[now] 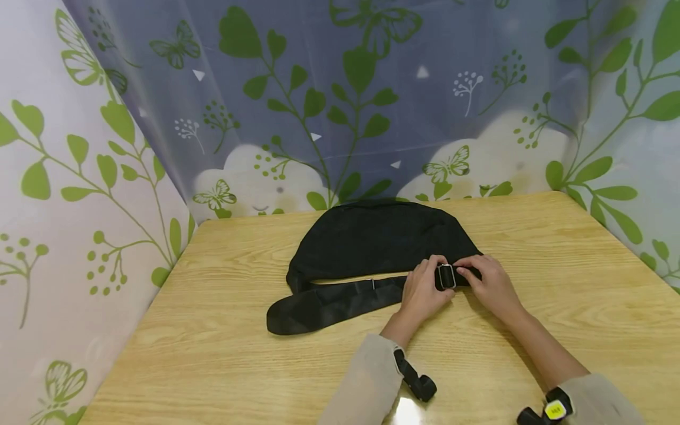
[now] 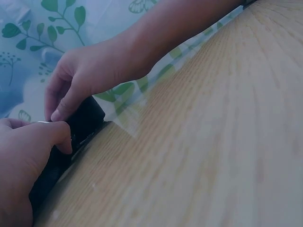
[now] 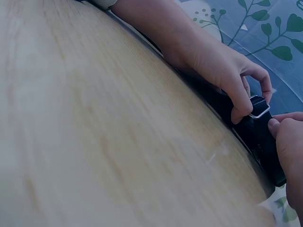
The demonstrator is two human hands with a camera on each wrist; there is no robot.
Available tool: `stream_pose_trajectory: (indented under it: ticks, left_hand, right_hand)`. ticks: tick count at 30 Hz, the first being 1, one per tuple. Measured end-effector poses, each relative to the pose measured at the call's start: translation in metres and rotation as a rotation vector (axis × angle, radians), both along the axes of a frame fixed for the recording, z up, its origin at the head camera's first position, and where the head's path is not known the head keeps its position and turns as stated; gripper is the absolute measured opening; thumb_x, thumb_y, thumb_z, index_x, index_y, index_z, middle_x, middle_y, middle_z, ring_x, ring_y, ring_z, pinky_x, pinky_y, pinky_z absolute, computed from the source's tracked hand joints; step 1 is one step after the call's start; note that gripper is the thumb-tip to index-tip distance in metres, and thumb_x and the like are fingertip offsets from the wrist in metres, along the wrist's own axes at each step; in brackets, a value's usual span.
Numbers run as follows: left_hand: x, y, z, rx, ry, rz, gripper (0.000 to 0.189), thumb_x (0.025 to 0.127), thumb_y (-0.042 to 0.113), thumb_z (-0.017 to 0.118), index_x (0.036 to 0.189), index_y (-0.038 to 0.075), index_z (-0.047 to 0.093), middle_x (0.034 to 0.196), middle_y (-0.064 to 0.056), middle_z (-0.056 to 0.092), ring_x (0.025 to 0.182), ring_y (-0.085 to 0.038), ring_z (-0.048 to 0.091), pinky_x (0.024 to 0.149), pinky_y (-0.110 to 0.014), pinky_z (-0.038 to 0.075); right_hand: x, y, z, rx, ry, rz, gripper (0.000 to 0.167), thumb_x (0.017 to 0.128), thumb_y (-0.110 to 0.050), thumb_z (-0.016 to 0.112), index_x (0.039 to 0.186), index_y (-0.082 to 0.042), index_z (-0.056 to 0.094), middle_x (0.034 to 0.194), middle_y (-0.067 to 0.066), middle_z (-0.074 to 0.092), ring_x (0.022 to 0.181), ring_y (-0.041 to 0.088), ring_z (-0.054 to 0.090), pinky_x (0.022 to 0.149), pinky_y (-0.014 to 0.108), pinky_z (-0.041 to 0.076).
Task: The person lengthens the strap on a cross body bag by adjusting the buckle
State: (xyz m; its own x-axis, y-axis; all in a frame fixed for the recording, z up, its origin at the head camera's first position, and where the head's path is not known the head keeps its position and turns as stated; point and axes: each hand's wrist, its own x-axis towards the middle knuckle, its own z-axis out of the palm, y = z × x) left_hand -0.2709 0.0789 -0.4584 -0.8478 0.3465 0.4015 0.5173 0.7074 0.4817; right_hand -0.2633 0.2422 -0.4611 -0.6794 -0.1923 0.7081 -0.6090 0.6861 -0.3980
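A black waist bag (image 1: 372, 239) lies flat toward the back of the wooden table, its wide strap (image 1: 329, 304) folded in front of it. My left hand (image 1: 425, 288) grips the strap beside a silver metal slide buckle (image 1: 445, 276), thumb and fingers at its edges. Just right of the buckle, my right hand (image 1: 491, 283) pinches the strap between thumb and fingers. In the right wrist view, the buckle (image 3: 260, 108) stands slightly raised, with webbing running through it. The left wrist view shows both hands close together on the strap (image 2: 87, 116).
The wooden table (image 1: 212, 354) extends around the bag. Printed fabric with leaves and butterflies hangs behind (image 1: 297, 118) and along both sides. A second small metal piece (image 1: 373, 284) sits on the strap, left of the hands. Each wrist wears a black band.
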Motion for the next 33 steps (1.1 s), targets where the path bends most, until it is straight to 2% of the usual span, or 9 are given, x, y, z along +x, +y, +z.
stream_pose_trajectory:
  ticks: [6, 11, 17, 21, 24, 26, 29, 31, 33]
  left_hand:
    - [-0.0007, -0.0007, -0.001, -0.002, -0.018, 0.006, 0.053, 0.073, 0.027, 0.077, 0.117, 0.024, 0.048, 0.095, 0.006, 0.054, 0.08, -0.008, 0.05, 0.072, -0.022, 0.038]
    - [0.0, 0.0, -0.0008, 0.044, -0.071, 0.009, 0.06, 0.073, 0.023, 0.076, 0.124, 0.022, 0.044, 0.106, 0.004, 0.056, 0.09, -0.011, 0.053, 0.081, -0.026, 0.04]
    - [-0.0009, 0.0009, -0.0018, 0.017, -0.088, 0.015, 0.061, 0.075, 0.019, 0.076, 0.126, 0.019, 0.042, 0.11, 0.002, 0.057, 0.097, -0.012, 0.053, 0.086, -0.026, 0.039]
    - [-0.0016, 0.0017, -0.0021, -0.008, -0.089, -0.01, 0.056, 0.079, 0.018, 0.071, 0.127, 0.016, 0.043, 0.113, 0.001, 0.056, 0.1, -0.012, 0.053, 0.088, -0.024, 0.037]
    - [-0.0022, 0.0018, -0.0019, -0.017, -0.096, -0.024, 0.053, 0.081, 0.016, 0.069, 0.128, 0.014, 0.043, 0.117, 0.0, 0.055, 0.101, -0.012, 0.052, 0.089, -0.024, 0.036]
    - [-0.0021, 0.0016, -0.0016, 0.01, -0.119, -0.027, 0.051, 0.082, 0.015, 0.067, 0.127, 0.014, 0.043, 0.118, 0.0, 0.054, 0.102, -0.013, 0.051, 0.089, -0.024, 0.036]
    - [-0.0011, 0.0011, -0.0008, 0.107, -0.163, -0.003, 0.044, 0.083, 0.013, 0.064, 0.123, 0.016, 0.046, 0.113, 0.0, 0.055, 0.1, -0.013, 0.052, 0.086, -0.026, 0.039]
    - [-0.0008, 0.0005, -0.0003, 0.163, -0.148, 0.038, 0.034, 0.085, 0.012, 0.06, 0.117, 0.016, 0.051, 0.107, 0.001, 0.058, 0.096, -0.013, 0.053, 0.082, -0.026, 0.041]
    - [-0.0008, 0.0001, -0.0002, 0.19, -0.09, 0.096, 0.023, 0.086, 0.012, 0.058, 0.109, 0.015, 0.058, 0.099, 0.003, 0.06, 0.089, -0.012, 0.054, 0.077, -0.026, 0.042]
  right_hand:
    - [-0.0004, -0.0005, -0.0008, -0.005, -0.006, -0.039, 0.016, 0.074, 0.009, 0.069, 0.086, 0.001, 0.066, 0.082, 0.01, 0.064, 0.081, 0.027, 0.054, 0.074, 0.041, 0.04]
    - [0.0012, 0.0016, -0.0005, 0.018, -0.018, -0.023, 0.02, 0.075, 0.008, 0.068, 0.094, 0.0, 0.066, 0.087, 0.01, 0.064, 0.083, 0.028, 0.053, 0.075, 0.044, 0.039]
    - [0.0043, 0.0024, 0.0013, 0.15, -0.017, 0.078, 0.044, 0.075, -0.016, 0.074, 0.116, -0.005, 0.06, 0.101, 0.009, 0.062, 0.093, 0.029, 0.053, 0.084, 0.049, 0.033]
    - [0.003, 0.0023, -0.0004, 0.198, 0.007, 0.045, 0.055, 0.068, -0.027, 0.08, 0.115, -0.006, 0.061, 0.1, 0.009, 0.062, 0.094, 0.029, 0.053, 0.085, 0.049, 0.033]
    - [0.0004, 0.0034, -0.002, 0.206, 0.039, 0.043, 0.054, 0.067, -0.027, 0.08, 0.113, -0.005, 0.061, 0.098, 0.009, 0.061, 0.092, 0.029, 0.054, 0.085, 0.048, 0.034]
    - [-0.0006, 0.0039, -0.0024, 0.204, 0.061, 0.05, 0.052, 0.068, -0.027, 0.079, 0.112, -0.004, 0.062, 0.096, 0.01, 0.061, 0.09, 0.029, 0.054, 0.084, 0.047, 0.035]
    - [-0.0009, 0.0039, -0.0024, 0.19, 0.077, 0.057, 0.052, 0.07, -0.026, 0.079, 0.112, -0.002, 0.062, 0.097, 0.01, 0.061, 0.09, 0.029, 0.055, 0.084, 0.047, 0.035]
    - [-0.0005, 0.0035, -0.002, 0.171, 0.073, 0.056, 0.052, 0.069, -0.023, 0.079, 0.113, -0.002, 0.061, 0.099, 0.01, 0.061, 0.092, 0.029, 0.055, 0.084, 0.046, 0.035]
    - [0.0, 0.0029, -0.0015, 0.147, 0.068, 0.057, 0.054, 0.067, -0.018, 0.08, 0.115, -0.002, 0.06, 0.102, 0.011, 0.06, 0.095, 0.03, 0.055, 0.084, 0.046, 0.036]
